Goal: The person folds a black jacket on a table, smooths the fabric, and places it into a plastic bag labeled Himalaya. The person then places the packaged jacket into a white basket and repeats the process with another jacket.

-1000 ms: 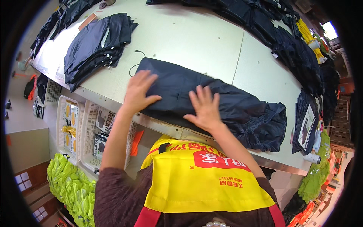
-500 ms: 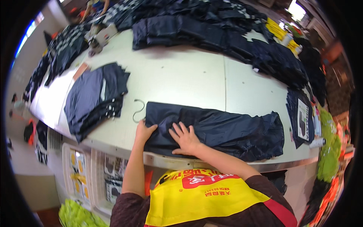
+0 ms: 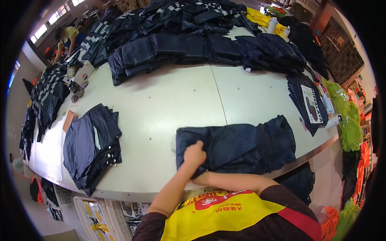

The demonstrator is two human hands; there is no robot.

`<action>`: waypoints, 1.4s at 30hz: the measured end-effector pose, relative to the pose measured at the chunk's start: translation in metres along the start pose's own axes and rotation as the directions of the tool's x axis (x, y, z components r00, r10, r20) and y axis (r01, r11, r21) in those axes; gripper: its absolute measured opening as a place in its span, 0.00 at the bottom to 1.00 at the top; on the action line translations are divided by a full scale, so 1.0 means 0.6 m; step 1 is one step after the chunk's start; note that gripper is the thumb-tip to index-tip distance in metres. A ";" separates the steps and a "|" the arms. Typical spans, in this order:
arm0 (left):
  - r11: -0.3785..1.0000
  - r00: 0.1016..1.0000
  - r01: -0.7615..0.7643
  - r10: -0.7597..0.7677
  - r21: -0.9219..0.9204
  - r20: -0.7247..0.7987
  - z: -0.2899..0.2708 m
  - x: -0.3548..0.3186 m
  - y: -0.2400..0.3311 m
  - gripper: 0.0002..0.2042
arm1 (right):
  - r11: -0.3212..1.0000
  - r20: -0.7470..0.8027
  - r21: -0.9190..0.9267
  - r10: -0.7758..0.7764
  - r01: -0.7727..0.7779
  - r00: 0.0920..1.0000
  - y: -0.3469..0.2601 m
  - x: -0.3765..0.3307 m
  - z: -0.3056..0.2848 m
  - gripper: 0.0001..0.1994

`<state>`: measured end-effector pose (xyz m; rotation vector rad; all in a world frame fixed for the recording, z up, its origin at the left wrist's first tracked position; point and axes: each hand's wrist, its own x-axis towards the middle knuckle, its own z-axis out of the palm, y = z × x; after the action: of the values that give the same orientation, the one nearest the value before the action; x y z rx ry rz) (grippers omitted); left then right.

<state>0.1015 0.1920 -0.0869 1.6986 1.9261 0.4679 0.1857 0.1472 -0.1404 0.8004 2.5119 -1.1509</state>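
Observation:
A dark navy garment [image 3: 241, 146], folded into a long bundle, lies along the near edge of the white table. Its left end is folded square, while its right end is loose and wrinkled. My left hand [image 3: 195, 156] rests on the left part of the bundle, fingers curled in and closed on the fabric. Crossing beneath the left wrist, my right hand [image 3: 201, 177] is at the bundle's near left corner. Its fingers are hidden by the left forearm and the cloth.
Left of the bundle lies a stack of dark garments [image 3: 90, 140]. Folded dark bundles [image 3: 173, 46] line the far side of the table [image 3: 161, 108]. Packed dark pieces [image 3: 307, 102] and a spray can [image 3: 333, 121] sit at right. Crates [image 3: 94, 217] stand below; another person [image 3: 68, 40] is far left.
My left hand has moved from the garment's left edge onto its top and closed. The right hand has drawn back to the near corner. The bundle's left end is shorter; the curved dark cord is gone from view.

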 end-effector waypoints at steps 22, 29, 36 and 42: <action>0.993 0.914 0.075 -0.031 0.093 -0.405 0.105 -0.017 0.003 0.10 | 0.740 -0.782 -0.289 0.183 -0.607 0.596 0.559 0.281 -0.836 0.30; 0.987 0.929 0.108 -0.059 0.116 -0.366 0.103 -0.022 0.008 0.11 | 0.799 -0.786 -0.485 -0.221 -0.355 0.578 0.555 0.230 -0.810 0.12; 0.985 0.962 0.169 -0.161 0.019 -0.222 0.079 -0.003 0.020 0.15 | 0.981 -0.927 -0.184 -0.154 -0.057 0.342 0.405 -0.108 -0.747 0.24; 0.993 0.992 0.108 -0.104 0.054 -0.072 0.046 -0.073 0.077 0.36 | 0.837 -0.643 -0.464 -0.543 0.290 0.540 0.182 -0.307 -0.523 0.31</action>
<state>0.1582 0.1537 -0.0754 1.6246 2.0867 0.4398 0.3960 0.3749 0.0790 0.6830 3.6495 -0.5029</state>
